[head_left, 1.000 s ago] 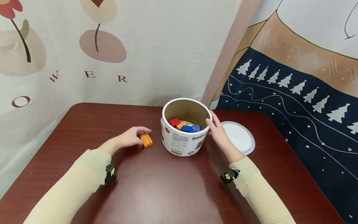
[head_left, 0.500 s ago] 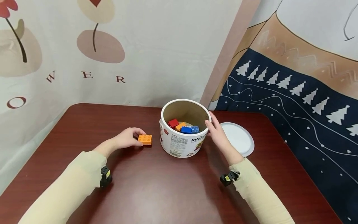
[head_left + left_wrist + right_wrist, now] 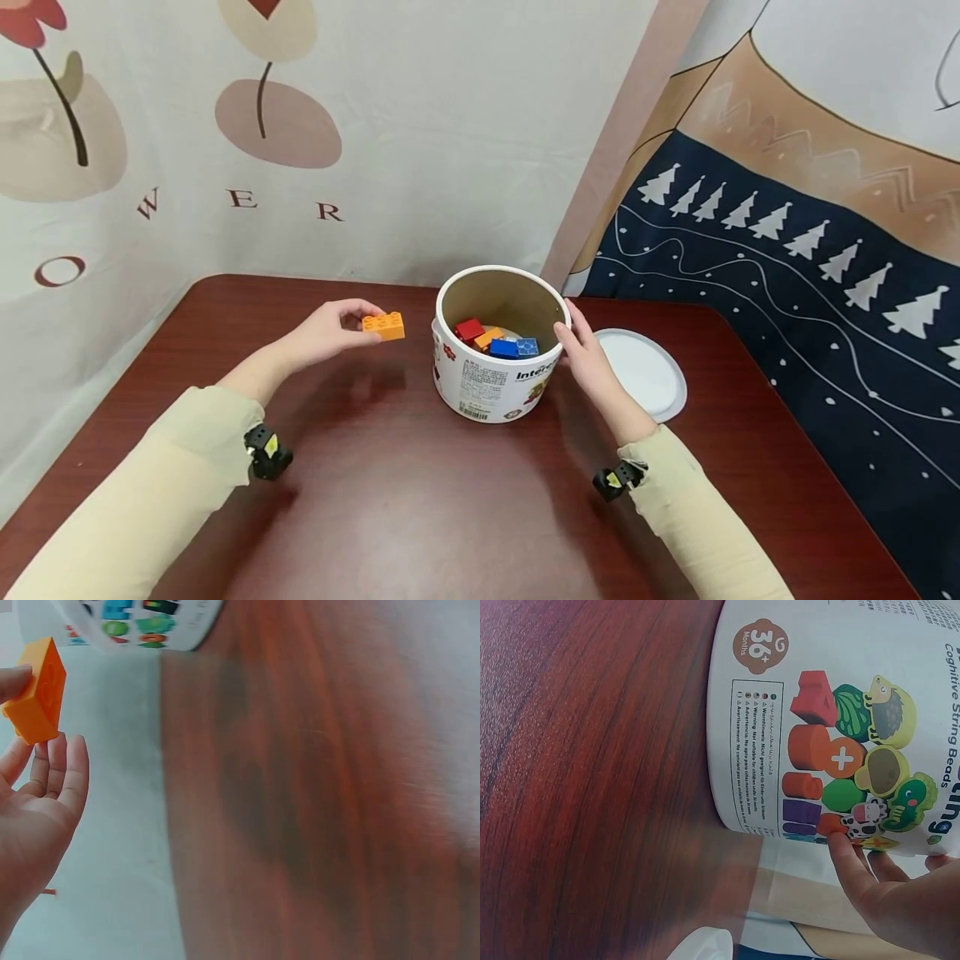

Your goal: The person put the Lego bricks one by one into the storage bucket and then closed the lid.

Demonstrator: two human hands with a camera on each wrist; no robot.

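My left hand (image 3: 333, 329) pinches an orange toy brick (image 3: 384, 326) between thumb and fingers, above the table and left of the bucket. In the left wrist view the orange brick (image 3: 39, 691) shows its hollow underside, with the thumb on one face and fingertips at its lower end. A white printed bucket (image 3: 487, 387) stands upright on the table. Inside it lie a red brick (image 3: 469, 330), an orange one and blue ones. My right hand (image 3: 587, 350) grips the bucket's right side, thumb at the rim. In the right wrist view, fingers (image 3: 855, 874) touch the printed wall.
A round white lid (image 3: 645, 375) lies on the brown table (image 3: 420, 500), right of the bucket and partly behind the right hand. A pale printed cloth (image 3: 450, 125) hangs behind the table, and a dark blue one with white trees (image 3: 750, 275) hangs at the right.
My left hand has lifted the orange brick off the table and moved up and slightly left with it. My right hand stays on the bucket, which keeps its place.
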